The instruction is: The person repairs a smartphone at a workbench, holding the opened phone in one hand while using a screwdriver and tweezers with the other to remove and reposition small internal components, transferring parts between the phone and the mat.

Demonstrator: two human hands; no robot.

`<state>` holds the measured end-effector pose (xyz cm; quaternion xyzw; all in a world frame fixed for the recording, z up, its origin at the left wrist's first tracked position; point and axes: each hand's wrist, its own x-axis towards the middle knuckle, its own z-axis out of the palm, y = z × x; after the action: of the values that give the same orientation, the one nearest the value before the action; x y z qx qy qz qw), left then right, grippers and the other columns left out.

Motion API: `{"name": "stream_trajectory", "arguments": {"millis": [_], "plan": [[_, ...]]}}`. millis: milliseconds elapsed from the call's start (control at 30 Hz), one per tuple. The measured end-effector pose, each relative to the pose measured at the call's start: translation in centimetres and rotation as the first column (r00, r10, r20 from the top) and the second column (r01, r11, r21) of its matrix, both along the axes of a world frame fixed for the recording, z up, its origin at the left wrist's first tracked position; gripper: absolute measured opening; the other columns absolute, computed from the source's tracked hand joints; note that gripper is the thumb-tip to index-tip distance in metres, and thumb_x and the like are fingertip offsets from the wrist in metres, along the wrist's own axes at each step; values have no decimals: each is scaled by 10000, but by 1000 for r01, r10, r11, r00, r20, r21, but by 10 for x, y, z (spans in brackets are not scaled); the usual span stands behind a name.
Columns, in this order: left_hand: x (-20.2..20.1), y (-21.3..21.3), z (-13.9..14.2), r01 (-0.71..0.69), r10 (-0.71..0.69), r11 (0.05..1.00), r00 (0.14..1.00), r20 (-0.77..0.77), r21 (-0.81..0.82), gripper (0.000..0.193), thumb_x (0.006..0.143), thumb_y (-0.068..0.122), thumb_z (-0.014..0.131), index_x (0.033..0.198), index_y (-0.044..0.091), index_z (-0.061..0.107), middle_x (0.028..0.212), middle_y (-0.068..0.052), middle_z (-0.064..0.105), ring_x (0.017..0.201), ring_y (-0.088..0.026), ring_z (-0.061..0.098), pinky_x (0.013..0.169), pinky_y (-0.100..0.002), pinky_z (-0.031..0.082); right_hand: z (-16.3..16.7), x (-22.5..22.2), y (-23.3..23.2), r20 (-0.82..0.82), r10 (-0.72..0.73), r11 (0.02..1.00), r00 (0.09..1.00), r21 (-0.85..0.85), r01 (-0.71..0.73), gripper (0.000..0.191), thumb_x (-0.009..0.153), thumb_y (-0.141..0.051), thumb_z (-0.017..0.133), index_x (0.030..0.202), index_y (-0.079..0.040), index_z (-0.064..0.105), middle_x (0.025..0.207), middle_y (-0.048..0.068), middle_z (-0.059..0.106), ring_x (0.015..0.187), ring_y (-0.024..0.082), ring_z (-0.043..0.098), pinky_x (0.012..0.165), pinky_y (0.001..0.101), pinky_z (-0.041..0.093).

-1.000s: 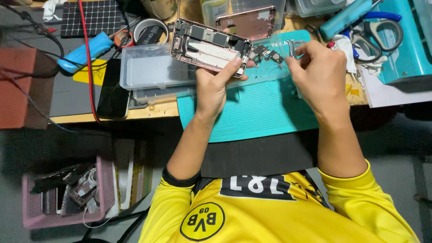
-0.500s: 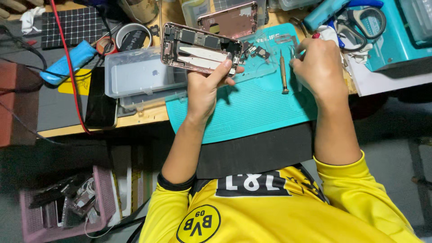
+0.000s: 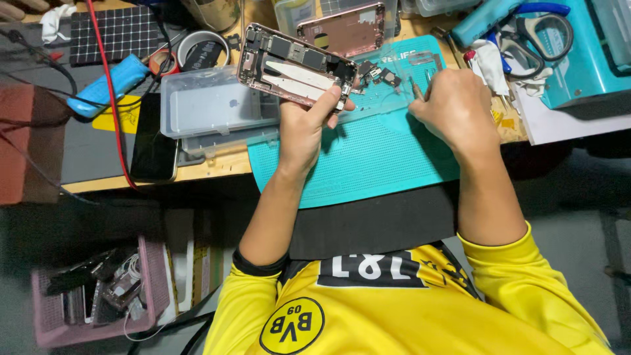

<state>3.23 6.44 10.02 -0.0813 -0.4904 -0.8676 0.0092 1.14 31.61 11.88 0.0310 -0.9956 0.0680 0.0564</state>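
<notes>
My left hand [image 3: 305,128] grips an opened pink phone body [image 3: 292,64], its circuit boards facing up, held above the teal work mat [image 3: 368,158]. My right hand [image 3: 457,112] rests on the mat's far right side, fingers closed around a thin tool [image 3: 417,89] whose tip points at small loose phone parts [image 3: 374,73] lying at the mat's far edge. A pink phone back cover [image 3: 342,29] lies just beyond the held phone.
A clear plastic box [image 3: 213,108] sits left of the mat, a black phone [image 3: 154,141] beside it. Scissors [image 3: 526,36] and a teal device [image 3: 585,59] lie far right. Red cable, tape rolls and a blue tool lie far left. A pink basket [image 3: 98,289] of parts stands on the floor.
My right hand has come down from near the held phone onto the mat beside the loose parts, the thin tool now in its fingers. The left hand keeps hold of the phone.
</notes>
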Motion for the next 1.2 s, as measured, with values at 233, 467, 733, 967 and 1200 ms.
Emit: {"name": "stream_trajectory", "arguments": {"millis": [233,467,733,967,1200], "plan": [[0,-1,3,3,-3,1000,998,-67,-9,172,1045,45,599,1142,-62,692,1086,-146,773,755,-94,650,567,-228,449,39,18,-9,-206,45,919,977,-375,-122,193,962,-162,721,909,13,659,790,169,691,720,272,687,689,385,542],[2,1,-6,-40,35,998,994,-103,-48,173,1033,74,620,1119,-35,723,1063,-91,780,692,-55,584,577,-218,449,74,45,-41,-198,343,715,918,-579,-392,175,1023,2,568,1160,47,668,705,139,578,595,169,515,558,318,421],[2,7,-23,-135,115,974,986,-119,-184,148,1039,86,676,1056,-33,763,915,-40,763,718,-52,583,641,-228,476,71,46,-58,-410,445,681,796,-422,-598,191,1054,-29,720,1244,-15,717,843,105,661,667,159,589,617,299,445],[4,10,-23,-189,150,962,969,-196,-199,124,1037,62,660,1068,-28,741,976,-49,770,912,-115,727,849,-269,590,67,48,-62,-408,410,708,816,-422,-566,205,999,-17,757,1204,-17,757,757,103,622,614,169,566,584,308,425],[6,11,-23,-262,192,930,944,-267,-258,118,1037,59,666,1087,-22,735,995,-43,768,915,-107,725,837,-269,589,68,48,-62,-404,410,709,818,-423,-565,192,1000,-20,754,1191,-9,757,753,103,620,611,171,566,575,310,416]]}}
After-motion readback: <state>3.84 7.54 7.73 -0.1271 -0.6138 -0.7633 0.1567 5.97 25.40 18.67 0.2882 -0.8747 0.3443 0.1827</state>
